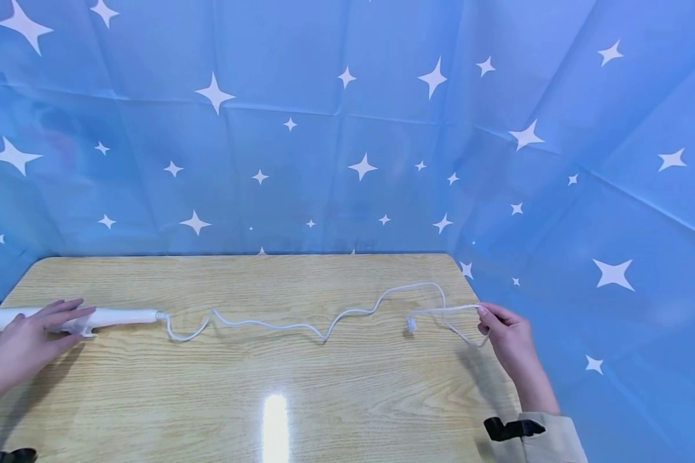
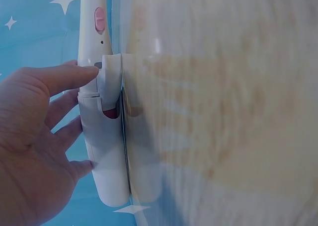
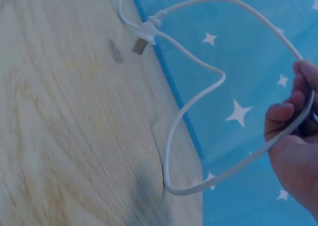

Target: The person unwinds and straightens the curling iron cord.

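Observation:
A white curling iron (image 1: 124, 316) lies along the left side of the wooden table. My left hand (image 1: 35, 337) lies across it. In the left wrist view, the thumb touches the side of the curling iron (image 2: 105, 156) by its clamp lever (image 2: 112, 79), and the other fingers reach over the body, partly hidden. A pink switch (image 2: 100, 19) shows on the handle. From the handle a white cord (image 1: 266, 325) runs in bends to the right. My right hand (image 1: 509, 337) pinches the cord near its plug end, raised over the right edge. The plug (image 1: 411, 325) hangs free, prongs downward.
The wooden table (image 1: 237, 399) has rounded far corners and a bright light reflection near the front. Blue curtains (image 1: 324, 141) with white stars hang behind and to the right, close to the table's edges.

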`<control>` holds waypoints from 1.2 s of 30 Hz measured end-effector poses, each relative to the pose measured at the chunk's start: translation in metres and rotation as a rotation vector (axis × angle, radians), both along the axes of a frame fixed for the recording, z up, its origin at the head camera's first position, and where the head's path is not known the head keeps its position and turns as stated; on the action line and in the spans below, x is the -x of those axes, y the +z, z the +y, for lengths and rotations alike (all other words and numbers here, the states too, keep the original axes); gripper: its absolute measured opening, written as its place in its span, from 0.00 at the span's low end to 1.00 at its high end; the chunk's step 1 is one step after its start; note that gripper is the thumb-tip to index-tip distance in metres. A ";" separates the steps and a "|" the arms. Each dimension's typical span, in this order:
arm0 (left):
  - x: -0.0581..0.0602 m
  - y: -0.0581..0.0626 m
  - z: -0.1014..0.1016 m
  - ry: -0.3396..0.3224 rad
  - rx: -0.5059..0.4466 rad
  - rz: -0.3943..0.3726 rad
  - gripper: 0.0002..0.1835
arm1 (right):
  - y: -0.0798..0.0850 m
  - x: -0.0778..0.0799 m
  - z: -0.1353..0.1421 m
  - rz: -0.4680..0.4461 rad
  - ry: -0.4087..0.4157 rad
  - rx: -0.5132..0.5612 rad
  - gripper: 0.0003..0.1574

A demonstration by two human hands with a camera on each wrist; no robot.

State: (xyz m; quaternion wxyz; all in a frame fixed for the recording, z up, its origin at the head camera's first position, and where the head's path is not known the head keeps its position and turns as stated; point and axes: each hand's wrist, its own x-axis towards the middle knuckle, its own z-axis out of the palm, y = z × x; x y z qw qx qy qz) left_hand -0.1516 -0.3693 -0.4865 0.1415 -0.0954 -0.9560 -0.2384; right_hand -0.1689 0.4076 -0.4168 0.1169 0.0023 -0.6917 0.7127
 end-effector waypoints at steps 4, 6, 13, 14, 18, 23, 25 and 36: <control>0.000 0.001 0.001 0.000 0.005 0.002 0.26 | -0.002 0.003 0.000 0.094 0.064 0.307 0.18; 0.000 0.000 0.001 0.000 0.007 0.005 0.27 | -0.002 0.004 0.001 0.116 0.070 0.426 0.18; -0.001 -0.001 0.001 0.000 0.017 0.026 0.26 | -0.002 0.009 0.008 0.050 -0.014 0.798 0.12; -0.002 -0.001 0.001 0.000 0.015 0.023 0.26 | -0.002 0.010 0.009 0.035 -0.038 0.842 0.11; -0.003 -0.001 0.001 -0.004 0.004 0.012 0.26 | -0.006 0.017 0.015 -0.016 -0.149 1.005 0.09; -0.003 -0.002 0.001 -0.010 -0.001 0.010 0.27 | -0.013 0.024 0.022 -0.065 -0.271 1.149 0.13; -0.003 -0.002 0.001 -0.012 0.000 0.012 0.27 | -0.017 0.026 0.023 -0.085 -0.300 1.176 0.15; -0.004 -0.001 0.001 -0.015 -0.003 0.012 0.28 | -0.038 0.031 0.017 -0.173 -0.376 1.049 0.08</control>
